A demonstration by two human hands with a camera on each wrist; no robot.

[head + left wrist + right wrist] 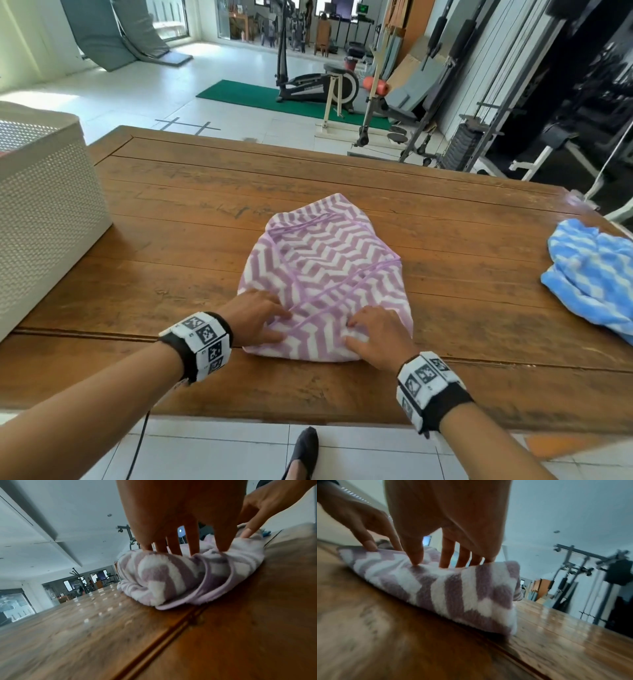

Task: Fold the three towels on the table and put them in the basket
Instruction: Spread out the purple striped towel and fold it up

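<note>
A purple-and-white chevron towel (pixel 325 274) lies partly folded in the middle of the wooden table (pixel 171 212). Both hands are on its near edge. My left hand (pixel 263 320) has fingertips and thumb dug into the near left corner, pinching up a ridge of cloth (pixel 197 557). My right hand (pixel 363 332) pinches the near right corner in the same way, with its thumb and fingers pressed into the towel (pixel 453 592). A blue-and-white checked towel (pixel 596 274) lies crumpled at the table's right edge. The white perforated basket (pixel 48 205) stands at the left.
Bare wood lies between the basket and the purple towel and along the table's far side. Gym machines and a green mat stand on the tiled floor beyond. A cable hangs below my left arm, and my dark shoe shows under the near edge.
</note>
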